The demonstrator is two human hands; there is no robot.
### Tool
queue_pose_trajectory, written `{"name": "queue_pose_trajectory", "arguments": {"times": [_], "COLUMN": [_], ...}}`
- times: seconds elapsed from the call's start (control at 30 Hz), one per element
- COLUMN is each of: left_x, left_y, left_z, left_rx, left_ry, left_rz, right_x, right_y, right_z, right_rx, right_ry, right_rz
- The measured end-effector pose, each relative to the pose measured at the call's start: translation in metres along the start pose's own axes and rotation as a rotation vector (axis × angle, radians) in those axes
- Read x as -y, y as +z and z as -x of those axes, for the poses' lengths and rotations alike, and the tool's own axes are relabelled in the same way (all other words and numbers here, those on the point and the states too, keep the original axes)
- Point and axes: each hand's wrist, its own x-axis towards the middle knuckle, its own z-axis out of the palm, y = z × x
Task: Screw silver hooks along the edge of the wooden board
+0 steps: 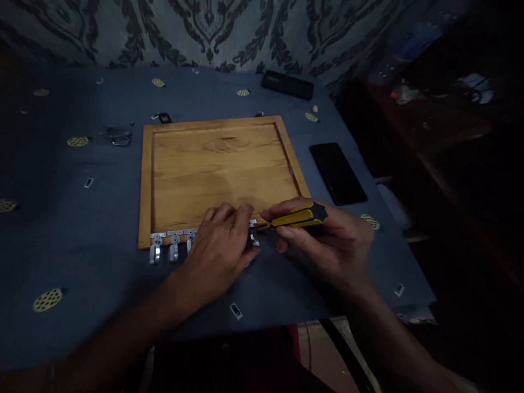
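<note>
A framed wooden board (213, 180) lies flat on the cloth-covered table. Silver metal hooks on a rail (175, 238) run along its near edge, their curved ends hanging past the wood. My left hand (219, 248) is closed over the rail's right part, fingers on top and thumb by a hook (254, 238), hiding the hooks in between. In my right hand (327, 240) is a yellow and black screwdriver (298, 216), held almost level. Its tip points left at the rail's right end, near the board's corner; whether it touches a screw I cannot tell.
A black phone (338, 173) lies right of the board. Behind it are a dark oblong case (287, 85) and a small black frame-like piece (164, 118). Small metal pieces (118, 137) sit to the left. The table's right edge drops beside a dark, cluttered surface (446, 114).
</note>
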Motion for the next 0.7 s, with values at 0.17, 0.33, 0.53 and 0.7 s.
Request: {"name": "queue_pose_trajectory", "arguments": {"times": [0.17,0.33,0.53,0.7], "left_x": [0.0009,0.0012,0.0013,0.0010], "left_y": [0.0026,0.0026,0.0012,0.0014], "left_z": [0.0012,0.0012,0.0018,0.0017], "left_rx": [-0.035,-0.036,-0.042,-0.044], "left_ry": [0.021,0.011,0.012,0.012], "left_rz": [-0.025,-0.035,-0.033,-0.049], "right_x": [-0.0013,-0.0021,0.0056,0.0006], "right_y": [0.0035,0.0046,0.0029,0.0077], "right_z": [0.0015,0.0061,0.0063,0.0059], "right_rx": [-0.076,-0.114,-0.439,-0.346], "right_ry": [-0.049,-0.088,-0.125,-0.063], "right_rz": [0.077,0.025,-0.098,-0.087]}}
